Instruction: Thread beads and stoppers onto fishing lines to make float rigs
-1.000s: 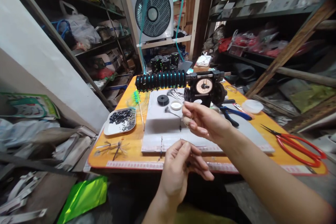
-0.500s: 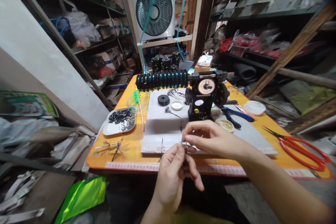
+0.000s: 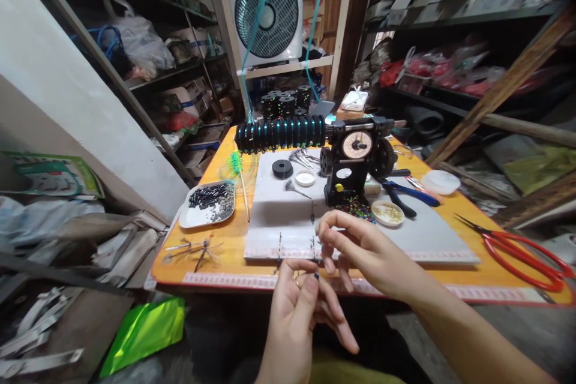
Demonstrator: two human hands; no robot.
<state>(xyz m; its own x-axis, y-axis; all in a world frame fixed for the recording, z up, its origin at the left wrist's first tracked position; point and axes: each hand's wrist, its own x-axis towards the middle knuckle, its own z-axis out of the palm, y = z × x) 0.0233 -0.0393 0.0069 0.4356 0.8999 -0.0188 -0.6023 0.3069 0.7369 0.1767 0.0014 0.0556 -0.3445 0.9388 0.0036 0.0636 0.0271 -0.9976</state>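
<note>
My left hand (image 3: 294, 315) is low in front of the table edge, thumb and forefinger pinched together. A tiny dark blue bead-like piece (image 3: 316, 276) shows at its thumb tip; what else the pinch holds is too small to tell. Above and to the right, my right hand (image 3: 360, 246) has its thumb and forefinger closed together, and anything between them is hidden. Thin beaded strands (image 3: 279, 246) stand by the front edge of the grey board (image 3: 265, 237). Beyond my hands is a black winding machine (image 3: 344, 174) carrying a row of black spools (image 3: 279, 134).
Left is a white tray (image 3: 186, 216) of black tubes and small grey pieces. Multicoloured beads (image 3: 357, 209) lie by the machine, beside a dish (image 3: 387, 214) of gold bits. Blue-handled pliers (image 3: 414, 192) and red scissors (image 3: 517, 258) are right. A measuring tape (image 3: 243, 282) edges the table.
My hands have drawn apart: the left went lower, while the right shifted slightly right, away from the left fingertips. The view has moved a little.
</note>
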